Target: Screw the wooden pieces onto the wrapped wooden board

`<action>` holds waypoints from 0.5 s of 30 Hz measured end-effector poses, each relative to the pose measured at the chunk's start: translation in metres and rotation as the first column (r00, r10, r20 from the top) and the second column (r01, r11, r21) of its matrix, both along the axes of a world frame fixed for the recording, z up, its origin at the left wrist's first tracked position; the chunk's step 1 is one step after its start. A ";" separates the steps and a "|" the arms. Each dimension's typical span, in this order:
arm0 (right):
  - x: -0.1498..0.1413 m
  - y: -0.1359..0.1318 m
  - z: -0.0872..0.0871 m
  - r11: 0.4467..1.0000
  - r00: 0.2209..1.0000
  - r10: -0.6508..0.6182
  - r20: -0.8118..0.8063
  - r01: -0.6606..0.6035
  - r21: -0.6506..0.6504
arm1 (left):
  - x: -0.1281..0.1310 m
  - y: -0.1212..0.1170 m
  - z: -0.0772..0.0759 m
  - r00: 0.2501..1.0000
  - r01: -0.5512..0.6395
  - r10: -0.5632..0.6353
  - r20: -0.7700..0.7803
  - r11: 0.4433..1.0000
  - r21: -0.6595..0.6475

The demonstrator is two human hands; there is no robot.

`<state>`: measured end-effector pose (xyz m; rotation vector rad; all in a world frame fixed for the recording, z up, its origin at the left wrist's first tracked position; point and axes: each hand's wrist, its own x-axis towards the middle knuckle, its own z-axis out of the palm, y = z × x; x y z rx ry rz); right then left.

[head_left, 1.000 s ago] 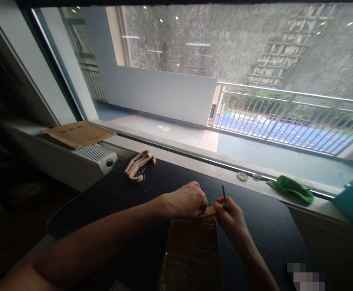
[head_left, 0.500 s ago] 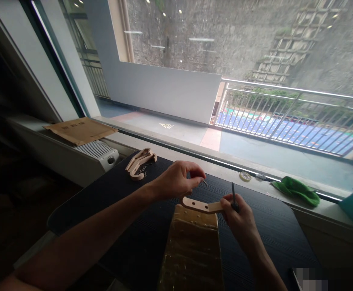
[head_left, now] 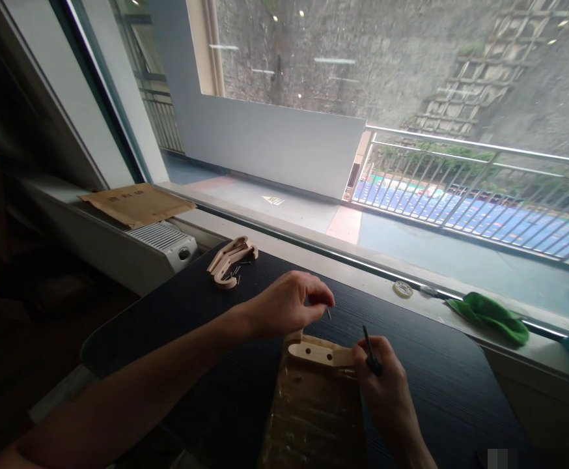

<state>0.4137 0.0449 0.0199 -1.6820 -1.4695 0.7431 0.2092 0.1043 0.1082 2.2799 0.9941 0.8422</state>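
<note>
My left hand [head_left: 291,299] is closed, with a small metal screw [head_left: 329,314] pinched at its fingertips, pointing down. In my right hand [head_left: 385,384] is the right end of a pale wooden hook [head_left: 318,354] with two dark holes. The same hand also grips a thin dark screwdriver [head_left: 368,345], its shaft pointing up. The hook lies at the far end of a brown, plastic-wrapped block [head_left: 314,417], and the screw is above it, apart from the holes. Further left on the table lie more wooden hooks [head_left: 226,260] beside several loose screws [head_left: 235,270].
The dark table [head_left: 441,378] stands against a window sill. On the sill are a tape roll [head_left: 402,289] and a green cloth [head_left: 492,318]. A brown paper envelope [head_left: 135,203] rests on the radiator [head_left: 165,241] at left. Glass rises behind the sill.
My right hand has lowered the wooden hook toward the block, and the screwdriver has come down with it. My left hand has dropped slightly, the screw now pointing more steeply down. The view has shifted a little.
</note>
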 end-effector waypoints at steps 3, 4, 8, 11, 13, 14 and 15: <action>0.002 0.000 -0.001 1.000 1.000 0.020 0.021 -0.019 -0.012 | 0.006 -0.002 -0.009 0.991 0.095 -0.088 -0.102 0.994 0.063; 0.002 0.000 -0.001 1.000 0.999 0.024 0.023 -0.024 -0.004 | 0.008 -0.003 -0.013 0.986 0.118 -0.107 -0.130 0.990 0.079; 0.000 -0.001 -0.001 0.999 1.000 -0.007 0.019 0.006 0.035 | 0.016 -0.006 -0.027 0.977 0.143 -0.124 -0.173 0.985 0.100; 0.000 -0.003 0.000 1.000 1.000 -0.001 0.018 0.000 0.026 | 0.020 -0.008 -0.034 0.971 0.153 -0.130 -0.200 0.982 0.106; 0.001 -0.004 0.000 1.000 1.000 0.020 0.019 -0.020 0.024 | 0.021 -0.010 -0.037 0.965 0.158 -0.129 -0.227 0.981 0.115; 0.002 -0.004 0.001 0.999 1.000 0.025 0.015 -0.026 0.026 | 0.022 -0.011 -0.038 0.963 0.159 -0.127 -0.239 0.980 0.119; 0.002 -0.003 0.001 0.999 1.000 0.026 0.011 -0.026 0.031 | 0.022 -0.011 -0.038 0.960 0.160 -0.125 -0.251 0.980 0.121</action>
